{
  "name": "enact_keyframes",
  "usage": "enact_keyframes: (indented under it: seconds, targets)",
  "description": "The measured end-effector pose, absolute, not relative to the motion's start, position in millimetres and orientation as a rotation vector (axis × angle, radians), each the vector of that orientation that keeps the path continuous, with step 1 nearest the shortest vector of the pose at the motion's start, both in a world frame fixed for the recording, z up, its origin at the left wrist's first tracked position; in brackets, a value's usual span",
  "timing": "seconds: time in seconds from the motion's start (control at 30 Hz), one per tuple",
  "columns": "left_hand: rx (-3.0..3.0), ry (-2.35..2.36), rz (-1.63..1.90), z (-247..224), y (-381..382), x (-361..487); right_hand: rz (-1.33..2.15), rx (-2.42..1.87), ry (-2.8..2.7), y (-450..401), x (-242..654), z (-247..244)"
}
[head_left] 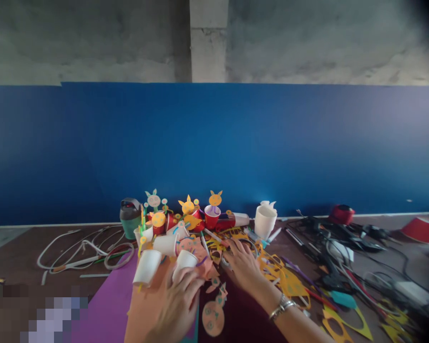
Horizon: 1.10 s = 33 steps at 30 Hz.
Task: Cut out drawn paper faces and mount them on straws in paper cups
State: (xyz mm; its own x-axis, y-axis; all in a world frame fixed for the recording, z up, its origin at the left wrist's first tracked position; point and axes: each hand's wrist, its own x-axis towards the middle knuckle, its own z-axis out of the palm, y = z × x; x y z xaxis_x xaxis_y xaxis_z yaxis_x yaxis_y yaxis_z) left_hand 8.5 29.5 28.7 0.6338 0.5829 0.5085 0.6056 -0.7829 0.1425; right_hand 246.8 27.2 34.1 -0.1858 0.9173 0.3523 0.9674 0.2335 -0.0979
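My left hand (184, 295) is curled around the lower part of a white paper cup (186, 260), which is tilted. My right hand (241, 264), wearing a silver bracelet (282, 306), reaches over yellow paper scraps (286, 278) with fingers stretched out; what lies beneath them is partly hidden. A round paper face cutout (213, 318) with drawn eyes lies between my forearms. More white cups lie tipped over, one (147, 267) left of my left hand. Behind them, a red cup (212, 217) stands upright with an orange animal-head cutout (215, 198) sticking up from it.
Orange (145, 309) and purple paper sheets (107, 300) lie at left, beside a white cable (82, 250). A white cup (265, 221) stands at the back. Black cables, a glue gun (334, 274) and pens clutter the right. A blue panel (214, 143) borders the table's back.
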Motion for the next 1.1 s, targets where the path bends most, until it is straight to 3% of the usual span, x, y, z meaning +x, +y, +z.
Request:
enact_keyframes:
  seconds: [0.27,0.57,0.83,0.93,1.1]
  targets:
    - [-2.707,-1.096,-0.787,21.2,32.0,8.3,-0.136,-1.683,-2.037,23.5,247.5,33.1]
    - [-2.814,-0.990,-0.777,23.9,24.2,11.9,0.850,-1.369,-0.845,31.5,262.6,38.0]
    - [-3.142,-0.738,-0.586,27.8,12.2,27.3,1.246,-1.010,-0.748,32.4,254.8,55.6]
    - [-3.136,-0.833,-0.591,25.6,10.6,34.1,1.240,-1.030,-0.876,32.7,252.9,60.3]
    - [-3.121,-0.989,-0.613,16.2,9.1,47.5,0.882,-1.323,-1.244,32.7,259.1,57.8]
